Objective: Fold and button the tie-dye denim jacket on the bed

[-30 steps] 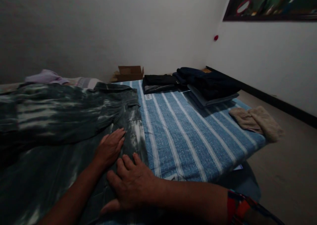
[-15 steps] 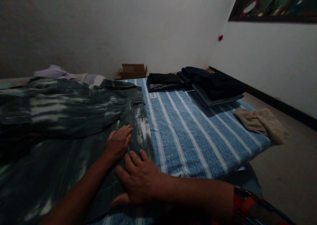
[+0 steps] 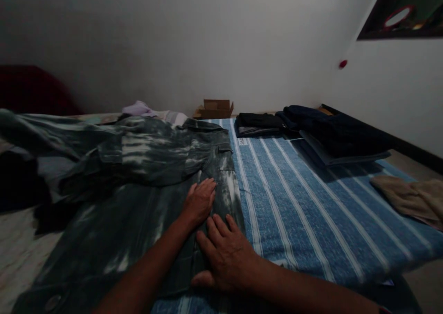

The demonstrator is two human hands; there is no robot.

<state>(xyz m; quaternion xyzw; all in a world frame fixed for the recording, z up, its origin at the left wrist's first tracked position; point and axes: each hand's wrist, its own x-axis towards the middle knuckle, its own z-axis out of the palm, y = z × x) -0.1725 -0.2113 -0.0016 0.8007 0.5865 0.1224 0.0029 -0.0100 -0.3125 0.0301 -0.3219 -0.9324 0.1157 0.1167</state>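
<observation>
A dark green garment with pale tie-dye patches [image 3: 155, 159] lies spread over the left side. It has a flapped pocket near its right edge and a round button at the lower left; from its shape I cannot tell whether it is a jacket or trousers. On its right part my left hand [image 3: 200, 201] rests flat, fingers stretched out. My right hand [image 3: 230, 254] lies closer to me along the same edge, palm down with fingers spread. Neither hand grips anything.
Blue-and-white striped fabric [image 3: 277, 198] covers the surface on the right. Folded dark clothes [image 3: 259, 122] and a taller dark stack [image 3: 332, 129] sit at the back. A small cardboard box [image 3: 216, 109] stands by the wall. Brown fuzzy cloth [image 3: 404, 196] lies at right; black cloth [image 3: 20, 180] at left.
My view has turned left, so everything appears shifted right and more of the garment's left side shows. Both hands stay flat on the garment in about the same place.
</observation>
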